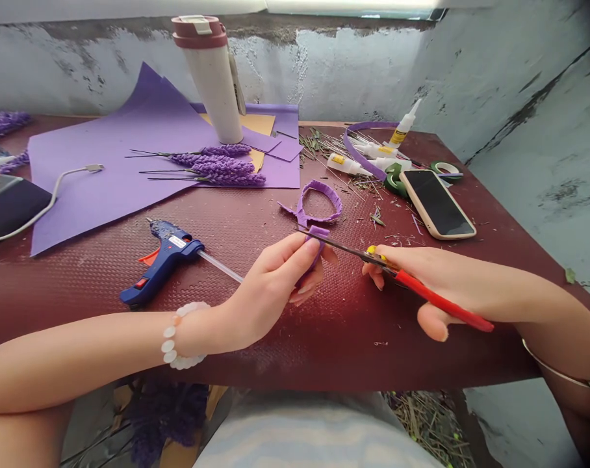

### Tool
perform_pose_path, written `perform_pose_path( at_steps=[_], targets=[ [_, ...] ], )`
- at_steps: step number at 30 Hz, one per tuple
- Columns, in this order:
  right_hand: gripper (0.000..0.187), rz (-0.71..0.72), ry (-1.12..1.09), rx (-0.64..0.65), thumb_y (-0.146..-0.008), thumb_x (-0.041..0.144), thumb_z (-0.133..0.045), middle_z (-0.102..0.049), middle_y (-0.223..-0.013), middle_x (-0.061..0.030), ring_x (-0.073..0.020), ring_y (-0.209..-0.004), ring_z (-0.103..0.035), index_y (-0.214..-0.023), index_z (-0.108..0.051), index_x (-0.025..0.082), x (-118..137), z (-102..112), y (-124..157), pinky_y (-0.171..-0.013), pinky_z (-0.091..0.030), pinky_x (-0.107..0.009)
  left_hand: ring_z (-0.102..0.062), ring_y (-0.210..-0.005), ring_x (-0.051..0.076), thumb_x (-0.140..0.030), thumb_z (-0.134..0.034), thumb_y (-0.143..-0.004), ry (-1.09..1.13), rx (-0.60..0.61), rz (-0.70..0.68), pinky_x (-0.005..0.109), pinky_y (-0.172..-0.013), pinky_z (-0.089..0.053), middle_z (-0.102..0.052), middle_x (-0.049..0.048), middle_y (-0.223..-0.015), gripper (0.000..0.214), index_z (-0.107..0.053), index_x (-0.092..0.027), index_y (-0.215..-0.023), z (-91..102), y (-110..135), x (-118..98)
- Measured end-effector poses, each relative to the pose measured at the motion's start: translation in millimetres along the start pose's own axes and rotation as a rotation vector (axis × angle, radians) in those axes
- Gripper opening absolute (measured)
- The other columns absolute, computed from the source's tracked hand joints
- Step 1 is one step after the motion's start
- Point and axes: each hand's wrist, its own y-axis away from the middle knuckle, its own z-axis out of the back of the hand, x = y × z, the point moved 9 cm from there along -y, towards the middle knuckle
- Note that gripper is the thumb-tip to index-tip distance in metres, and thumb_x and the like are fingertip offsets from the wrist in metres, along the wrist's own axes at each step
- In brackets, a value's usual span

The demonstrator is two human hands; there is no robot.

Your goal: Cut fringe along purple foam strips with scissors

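Note:
My left hand (280, 279) is closed in a pinch on a purple fringed foam strip (319, 203), which curls away over the dark red table (324, 338). My right hand (422, 279) grips red-handled scissors (397, 276). Their blades reach left to the strip's end at my left fingertips. A white bead bracelet sits on my left wrist.
A blue glue gun (161, 260) lies left of my hands. Purple foam sheets (114, 156) carry several purple lavender stems (217, 166). A white tumbler (212, 75) stands behind. A phone (436, 203), glue bottles (373, 153) and green tape rolls (397, 179) lie at the right. A peeling wall closes the back and right.

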Motion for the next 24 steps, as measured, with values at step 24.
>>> perform_pose_path(
  at_steps=[24],
  targets=[
    [0.081,0.108,0.110,-0.241,-0.079,0.108,-0.082,-0.058,-0.065,0.0069,-0.0255,-0.056,-0.055,-0.090,-0.044,0.037,-7,-5,-8,-0.061,-0.039,-0.039,-0.038,-0.055,0.011,-0.069,-0.078,-0.117,-0.311,0.014,-0.003,0.030,-0.056,-0.033,-0.049,-0.0083,-0.060,0.062,-0.054,-0.026,-0.079,1.5,-6,-1]
  ],
)
